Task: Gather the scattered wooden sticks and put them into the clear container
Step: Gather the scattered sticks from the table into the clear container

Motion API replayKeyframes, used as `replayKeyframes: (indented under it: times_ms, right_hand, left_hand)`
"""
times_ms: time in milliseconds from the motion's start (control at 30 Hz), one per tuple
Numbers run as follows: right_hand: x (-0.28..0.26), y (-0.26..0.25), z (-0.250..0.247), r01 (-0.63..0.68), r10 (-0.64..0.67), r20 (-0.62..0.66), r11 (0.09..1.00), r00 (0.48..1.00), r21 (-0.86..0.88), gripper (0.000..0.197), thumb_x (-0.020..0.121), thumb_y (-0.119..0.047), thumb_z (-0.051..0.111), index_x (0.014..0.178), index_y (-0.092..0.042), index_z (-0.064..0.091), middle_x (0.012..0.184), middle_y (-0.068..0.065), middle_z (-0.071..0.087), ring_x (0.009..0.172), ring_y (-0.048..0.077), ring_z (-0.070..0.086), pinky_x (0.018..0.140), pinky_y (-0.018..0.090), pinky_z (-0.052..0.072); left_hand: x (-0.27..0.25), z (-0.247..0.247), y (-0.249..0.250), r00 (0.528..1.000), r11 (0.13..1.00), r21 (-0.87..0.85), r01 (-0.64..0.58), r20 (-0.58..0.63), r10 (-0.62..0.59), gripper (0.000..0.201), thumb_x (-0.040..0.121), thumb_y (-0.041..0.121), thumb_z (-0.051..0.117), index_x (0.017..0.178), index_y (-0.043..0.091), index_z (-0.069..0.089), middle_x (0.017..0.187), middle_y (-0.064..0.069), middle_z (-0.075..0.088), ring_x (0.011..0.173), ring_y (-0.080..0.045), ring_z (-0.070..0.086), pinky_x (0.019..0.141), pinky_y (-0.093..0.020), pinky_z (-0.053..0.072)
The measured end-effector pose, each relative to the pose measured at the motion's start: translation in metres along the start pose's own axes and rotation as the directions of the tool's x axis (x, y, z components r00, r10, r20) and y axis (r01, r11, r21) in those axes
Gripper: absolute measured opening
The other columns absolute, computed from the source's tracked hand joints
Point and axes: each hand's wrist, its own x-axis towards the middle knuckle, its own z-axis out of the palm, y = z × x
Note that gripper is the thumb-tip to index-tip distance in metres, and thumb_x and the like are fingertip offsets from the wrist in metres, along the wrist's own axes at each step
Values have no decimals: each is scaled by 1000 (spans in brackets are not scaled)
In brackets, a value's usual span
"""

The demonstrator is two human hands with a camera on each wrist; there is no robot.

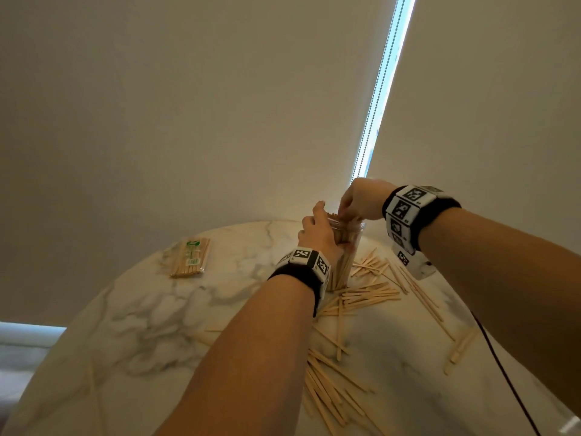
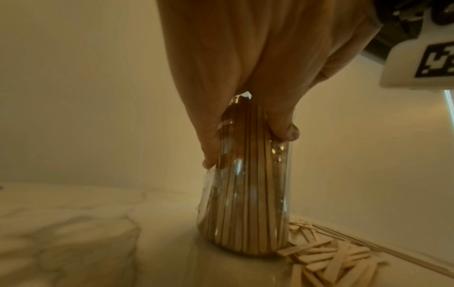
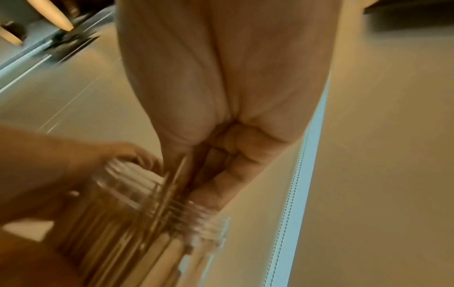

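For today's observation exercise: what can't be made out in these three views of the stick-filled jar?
- Clear jar, head view: the left hand hides its near side.
- Right hand, right wrist view: motion blur hides what its fingertips hold.
- Packet of sticks, head view: label too small to read.

I'm seeing pale tan wooden sticks (image 1: 367,295) lying on a white bench (image 1: 151,313) veined grey, and black-and-white checker tags banding black wristbands (image 1: 309,272).

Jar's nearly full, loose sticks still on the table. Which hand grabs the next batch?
Right. The left hand grips the clear container, steadying it. The right hand is at its mouth, and the scattered sticks lie mostly on its side.
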Motion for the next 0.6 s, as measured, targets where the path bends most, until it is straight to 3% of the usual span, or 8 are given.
replayKeyframes:
  times_ms: [100, 167, 233, 333, 433, 600]
  right_hand:
    - [2, -4, -4, 41, -42, 41, 999, 998, 33, 26, 99, -28, 58, 109, -13, 75, 100, 0, 73, 94, 15, 67, 84, 27, 51]
    - [3, -3, -9, 42, -49, 83, 996, 995, 81, 16, 93, -17, 66, 106, -16, 76, 100, -3, 73, 89, 10, 66, 77, 22, 50]
    - [3, -3, -3, 33, -34, 113, 999, 993, 17, 17, 91, -13, 70, 104, -20, 77, 103, -5, 72, 90, 8, 64, 75, 20, 48]
    - [5, 4, 0, 10, -11, 9, 996, 1000, 89, 12, 94, -18, 65, 99, -20, 76, 89, -8, 75, 76, 2, 65, 68, 20, 47]
    - [0, 12, -12, 20, -17, -40, 995, 999, 97, 12, 93, -28, 66, 94, -21, 75, 78, -12, 74, 75, 1, 63, 80, 28, 48]
    - [-6, 8, -6, 112, -107, 106, 993, 989, -48, 21, 97, -32, 60, 108, -24, 76, 100, -9, 70, 89, 9, 58, 83, 27, 38]
  left_hand:
    - [1, 0, -1, 1000, 1000, 5, 3, -4, -3, 110, 77, 35, 82, 155, 25, 5, 149, -12, 33, 132, -37, 42, 104, -48, 43]
    - [1, 1, -1, 1000, 1000, 8, 2, -6, -2, 110, 77, 35, 82, 155, 26, 5, 149, -12, 33, 132, -37, 43, 104, -48, 44]
    - [2, 2, -3, 1000, 1000, 13, -4, -10, 4, 108, 78, 34, 81, 155, 27, 5, 148, -12, 34, 131, -37, 43, 103, -48, 45]
    - [2, 2, -3, 1000, 1000, 7, -4, -10, 4, 108, 78, 33, 82, 154, 28, 5, 148, -11, 34, 131, -37, 44, 103, -48, 45]
    - [3, 4, -6, 1000, 1000, -1, -18, -20, 18, 109, 76, 34, 83, 154, 28, 6, 145, -11, 36, 129, -36, 46, 103, -49, 46]
    - [4, 4, -7, 999, 1000, 8, -27, -27, 27, 110, 75, 33, 84, 154, 28, 8, 144, -11, 37, 127, -36, 48, 101, -49, 47]
